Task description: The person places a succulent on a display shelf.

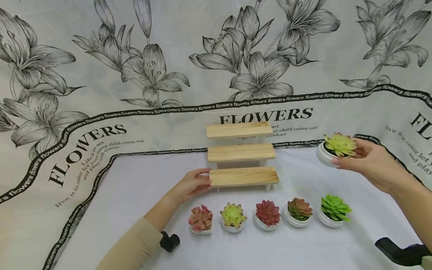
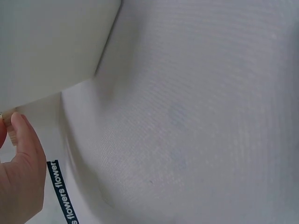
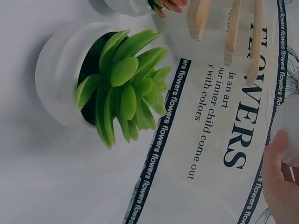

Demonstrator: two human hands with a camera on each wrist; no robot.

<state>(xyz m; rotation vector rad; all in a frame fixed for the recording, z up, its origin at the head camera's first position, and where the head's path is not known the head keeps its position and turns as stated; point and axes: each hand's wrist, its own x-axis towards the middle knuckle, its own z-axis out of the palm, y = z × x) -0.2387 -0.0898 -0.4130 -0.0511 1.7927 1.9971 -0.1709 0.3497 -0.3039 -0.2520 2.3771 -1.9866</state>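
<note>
My right hand (image 1: pixel 378 163) holds a yellow-green potted succulent (image 1: pixel 341 145) by its white pot, up to the right of a three-tier wooden display stand (image 1: pixel 243 177). Only a piece of that pot (image 3: pixel 290 135) shows at the edge of the right wrist view, beside the fingers. With my left hand (image 1: pixel 193 186) I grip the left end of the stand's lowest board. The left wrist view has that hand (image 2: pixel 22 175) at its left edge, thumb and fingers at the board's wooden end (image 2: pixel 9 116).
In front of the stand is a row of potted succulents: pink-red (image 1: pixel 200 218), yellow-green (image 1: pixel 233 215), dark red (image 1: pixel 267 213), reddish-green (image 1: pixel 299 210) and bright green (image 1: pixel 335 210). They stand on a white cloth (image 1: pixel 236 249). Behind hangs a flower-printed curtain (image 1: pixel 168 123).
</note>
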